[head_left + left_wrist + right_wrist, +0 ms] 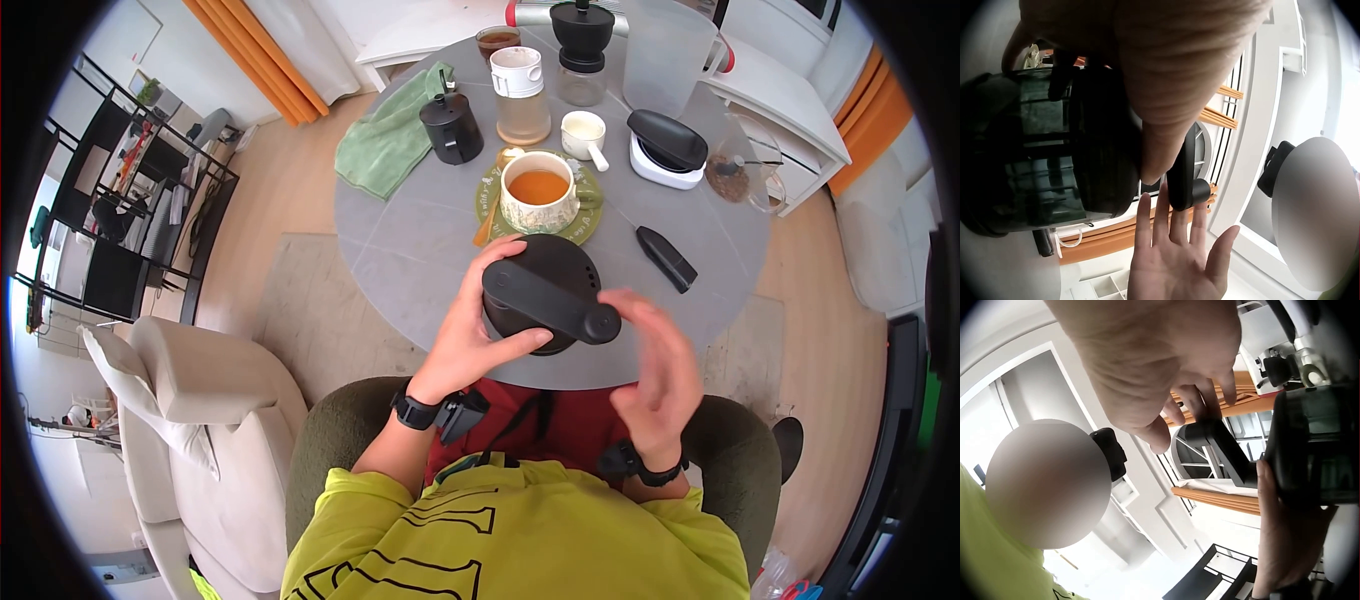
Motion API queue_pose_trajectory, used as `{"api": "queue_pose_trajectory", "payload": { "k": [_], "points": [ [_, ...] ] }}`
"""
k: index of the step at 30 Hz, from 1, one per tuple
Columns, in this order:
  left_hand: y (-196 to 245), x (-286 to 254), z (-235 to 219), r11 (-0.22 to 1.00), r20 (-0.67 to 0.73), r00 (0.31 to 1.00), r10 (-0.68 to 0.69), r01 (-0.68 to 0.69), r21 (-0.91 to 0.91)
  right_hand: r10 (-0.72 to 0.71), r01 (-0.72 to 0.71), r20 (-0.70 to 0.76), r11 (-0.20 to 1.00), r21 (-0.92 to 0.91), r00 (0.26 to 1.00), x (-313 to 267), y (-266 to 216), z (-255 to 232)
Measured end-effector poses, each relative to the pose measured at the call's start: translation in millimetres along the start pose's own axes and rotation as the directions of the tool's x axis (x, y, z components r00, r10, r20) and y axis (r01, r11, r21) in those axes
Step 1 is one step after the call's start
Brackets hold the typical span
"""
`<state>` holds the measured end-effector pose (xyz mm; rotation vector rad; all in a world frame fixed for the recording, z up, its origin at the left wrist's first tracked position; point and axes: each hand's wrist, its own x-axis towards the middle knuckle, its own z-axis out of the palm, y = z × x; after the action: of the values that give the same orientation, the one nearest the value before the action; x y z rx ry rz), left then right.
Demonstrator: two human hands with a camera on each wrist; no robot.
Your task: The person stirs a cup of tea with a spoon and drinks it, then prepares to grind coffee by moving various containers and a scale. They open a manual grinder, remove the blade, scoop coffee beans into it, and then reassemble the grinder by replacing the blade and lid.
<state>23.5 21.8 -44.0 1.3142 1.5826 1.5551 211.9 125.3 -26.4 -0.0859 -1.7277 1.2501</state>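
Note:
My left hand (470, 335) grips a black hand-crank canister (560, 255) near the table's front edge, its thumb lying across the top. A flat crank arm (535, 298) spans the lid and ends in a round knob (602, 323). The canister's body (1044, 150) looks dark and see-through in the left wrist view. My right hand (660, 365) is beside the knob with straight, spread fingers, palm turned to the crank; its fingertips (1164, 195) are right at the knob. Beyond the canister, a cup (520, 215) of brown-orange drink sits on a green saucer (590, 222).
Right of the cup lie a black handheld tool (666, 258) and a white scale (660, 172) bearing a black dish. Behind stand a black pitcher (452, 130), a glass jar (522, 118), a small white pot (582, 133), a grinder (582, 45) and a clear jug (665, 65). A green cloth (385, 150) lies left.

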Motion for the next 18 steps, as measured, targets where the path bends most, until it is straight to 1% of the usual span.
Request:
{"api": "queue_pose_trajectory", "payload": {
  "k": [3, 5, 7, 9, 11, 13, 14, 15, 17, 18],
  "points": [
    [0.2, 0.3, 0.1, 1.0, 0.004, 1.0, 0.001, -0.001, -0.006, -0.04, 0.041, -0.026, 0.999, 0.027, 0.999, -8.8, 10.7, -15.0],
    [0.8, 0.6, 1.1, 1.0, 0.006, 1.0, 0.0, 0.0, -0.021, -0.017, 0.017, -0.138, 1.0, 0.001, 0.99, -2.6, 3.7, -9.4],
    [2.0, 0.4, 1.7, 0.999, -0.004, 1.0, -0.011, 0.011, -0.039, 0.009, -0.012, -0.134, 1.0, -0.024, 0.991, 3.3, -0.9, 1.0],
    [0.9, 0.7, 1.0, 0.999, 0.002, 1.0, -0.016, 0.016, -0.03, 0.007, -0.007, 0.014, 1.0, 0.009, 1.0, 4.4, 0.0, 5.4],
    [0.7, 0.2, -0.2, 1.0, 0.003, 1.0, -0.021, 0.021, -0.018, 0.004, -0.005, 0.031, 1.0, 0.018, 1.0, -1.1, 3.3, 1.1],
    [1.0, 0.5, 0.2, 1.0, 0.007, 1.0, -0.01, 0.01, -0.017, -0.046, 0.05, -0.058, 0.996, 0.077, 0.997, -4.9, 7.5, -10.8],
    [0.7, 0.8, 0.0, 1.0, 0.007, 1.0, -0.009, 0.009, -0.017, -0.055, 0.061, -0.091, 0.995, 0.072, 0.994, -3.1, 6.2, -13.3],
    [-0.4, 0.7, -0.1, 1.0, 0.004, 1.0, -0.006, 0.006, -0.017, -0.057, 0.063, -0.091, 0.995, 0.071, 0.994, -1.8, 3.5, -10.6],
    [-0.9, 0.7, 1.1, 1.0, 0.007, 1.0, -0.004, 0.004, -0.02, 0.027, -0.026, -0.177, 1.0, 0.01, 0.984, 4.9, -6.0, 2.3],
    [-0.5, 0.3, 1.6, 0.999, 0.001, 1.0, -0.017, 0.017, -0.043, 0.028, -0.027, -0.179, 1.0, 0.007, 0.983, 4.8, -6.1, 3.0]
  ]
}}
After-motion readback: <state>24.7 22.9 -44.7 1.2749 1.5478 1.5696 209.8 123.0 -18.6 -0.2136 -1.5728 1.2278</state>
